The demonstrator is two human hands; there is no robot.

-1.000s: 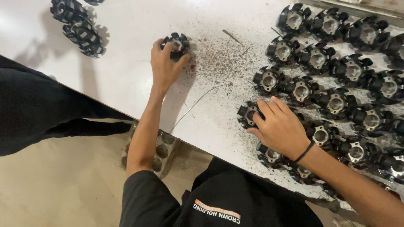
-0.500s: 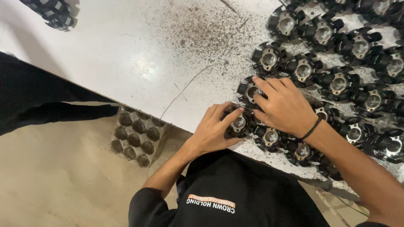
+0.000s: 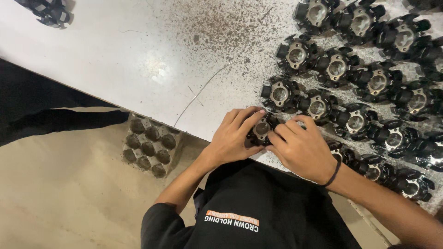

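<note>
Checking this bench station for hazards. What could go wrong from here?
1. The black part held by the left hand and right hand sits at the table edge; a slip could drop it toward the floor and the tray below.
2. Dark grit litters the white top and might get into parts.
3. The rows of parts lie tightly packed beside the right hand; a bump could shift them.

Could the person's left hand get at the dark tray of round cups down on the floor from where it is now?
Probably not right away: the left hand is gripping a black part on the white table with the right hand. The tray lies uncovered below the table edge.
</note>
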